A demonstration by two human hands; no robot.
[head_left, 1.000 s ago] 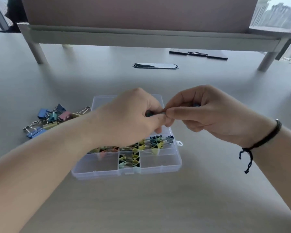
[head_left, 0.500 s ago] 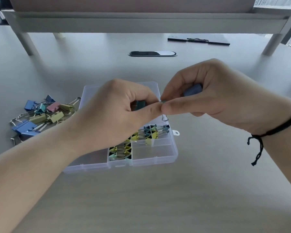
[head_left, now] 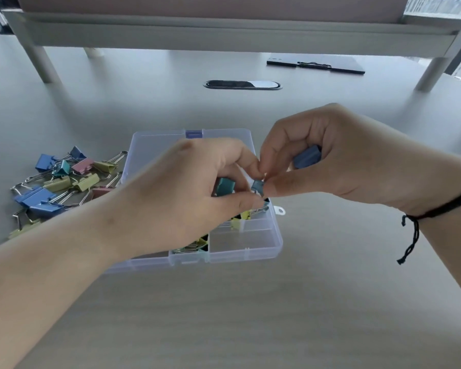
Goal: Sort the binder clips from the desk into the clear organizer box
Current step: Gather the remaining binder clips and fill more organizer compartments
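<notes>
Since half a second ago the two hands have come a little apart, and a small blue clip [head_left: 257, 186] now shows between their fingertips, just above the right edge of the clear organizer box [head_left: 246, 237]. The left hand [head_left: 186, 193] is curled, with a teal clip [head_left: 225, 186] tucked in its palm; whether its fingertips also touch the small clip, I cannot tell. The right hand [head_left: 330, 158] pinches the small clip with thumb and forefinger and keeps a larger blue clip [head_left: 307, 156] under its other curled fingers. More clips lie in the box's near compartments, and a loose pile of binder clips [head_left: 61, 183] waits on the tabletop [head_left: 277, 315] just left of the box. These clips look light, stiff and smooth, so they may slip; holding the painted body seems safer than the wire handles. No readable brand or writing is visible.
</notes>
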